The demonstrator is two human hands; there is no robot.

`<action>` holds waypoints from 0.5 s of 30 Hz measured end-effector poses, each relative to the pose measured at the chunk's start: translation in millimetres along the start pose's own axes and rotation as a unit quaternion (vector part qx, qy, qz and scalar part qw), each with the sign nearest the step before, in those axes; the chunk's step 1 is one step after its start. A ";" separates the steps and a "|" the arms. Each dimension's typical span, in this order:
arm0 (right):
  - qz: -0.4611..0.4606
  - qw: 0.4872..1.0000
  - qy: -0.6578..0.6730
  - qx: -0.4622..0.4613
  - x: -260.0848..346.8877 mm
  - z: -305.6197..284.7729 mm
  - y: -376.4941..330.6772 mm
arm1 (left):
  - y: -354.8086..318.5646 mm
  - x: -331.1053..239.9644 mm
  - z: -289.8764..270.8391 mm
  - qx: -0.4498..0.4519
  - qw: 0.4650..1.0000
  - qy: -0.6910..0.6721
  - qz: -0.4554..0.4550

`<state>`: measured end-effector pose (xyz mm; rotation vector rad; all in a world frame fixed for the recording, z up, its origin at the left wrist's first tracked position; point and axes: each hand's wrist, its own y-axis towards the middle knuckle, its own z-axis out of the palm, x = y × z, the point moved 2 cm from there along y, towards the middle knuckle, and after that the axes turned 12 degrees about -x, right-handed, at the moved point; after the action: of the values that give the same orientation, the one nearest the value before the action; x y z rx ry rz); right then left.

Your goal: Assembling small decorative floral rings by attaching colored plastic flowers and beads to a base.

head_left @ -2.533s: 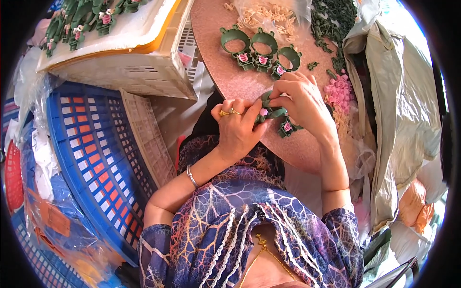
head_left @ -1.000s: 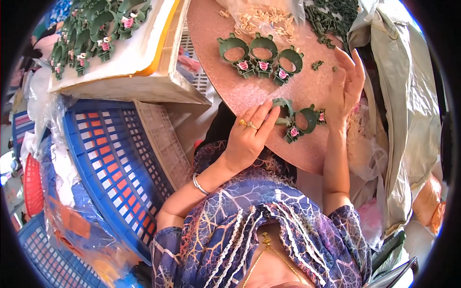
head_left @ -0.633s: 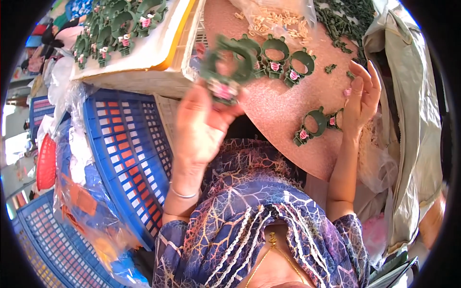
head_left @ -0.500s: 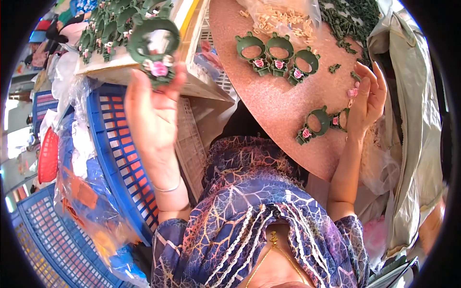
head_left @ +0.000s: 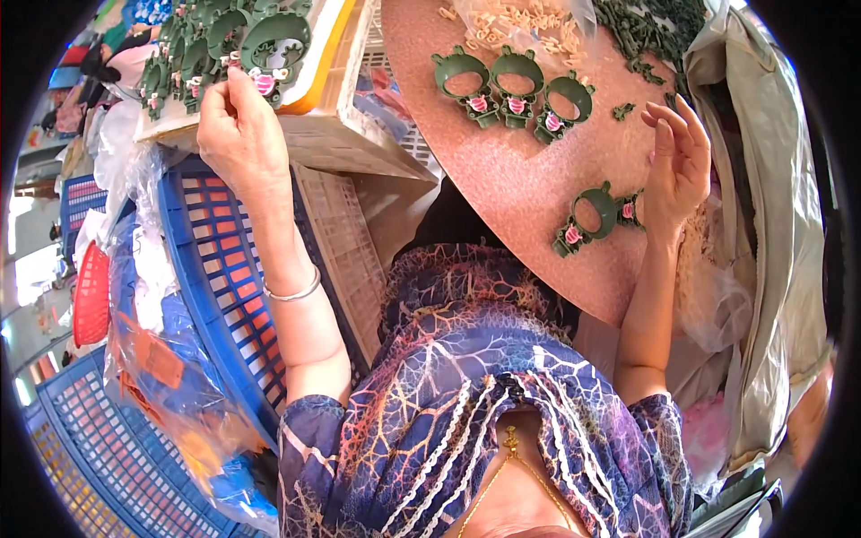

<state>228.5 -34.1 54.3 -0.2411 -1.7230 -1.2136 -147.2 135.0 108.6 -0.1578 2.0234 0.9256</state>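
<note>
My left hand (head_left: pixel 247 143) reaches over the white tray at upper left, its fingers closed at the lower edge of a green ring-shaped piece (head_left: pixel 276 52) with ear-like knobs and a pink-and-white part. That piece rests among several similar green pieces (head_left: pixel 193 67). Above the table's right side, my right hand (head_left: pixel 679 170) is raised with fingers bent and apart, and I see nothing held in it. Close to it lies one green ring piece (head_left: pixel 596 213), while another (head_left: pixel 630 211) is partly hidden behind the hand. Three more ring pieces (head_left: pixel 515 82) stand in a row farther off.
The round-edged pinkish table (head_left: pixel 502 197) carries a heap of beige small parts (head_left: pixel 529 40) in clear plastic and dark green parts (head_left: pixel 650 36) at the far right. A blue basket (head_left: pixel 211 233) stands below the tray (head_left: pixel 305 99). Grey sheeting (head_left: pixel 762 224) hangs at right.
My left hand has carried the green ring piece up and left, down onto the tray among the others. My right hand has shifted slightly, still above the table.
</note>
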 end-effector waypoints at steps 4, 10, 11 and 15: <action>-0.023 1.000 -0.008 0.014 -2.7 -0.9 -0.3 | -9.4 -12.4 -1.6 -0.028 0.995 -0.032 -0.086; -0.017 0.999 -0.023 -0.019 -0.8 -1.6 2.2 | -50.3 -17.5 -10.2 -0.135 0.969 -0.139 0.152; -0.012 0.999 -0.026 -0.023 -2.5 -2.9 2.9 | -72.2 -20.1 -11.2 -0.097 0.970 -0.152 0.161; -0.026 0.999 -0.028 -0.020 -1.0 -7.3 6.2 | -159.6 -41.9 -2.4 0.135 0.907 -0.110 0.383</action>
<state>237.2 -36.6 57.4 -0.2571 -1.7649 -1.2912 -54.6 10.0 53.4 0.9181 1.9769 1.0437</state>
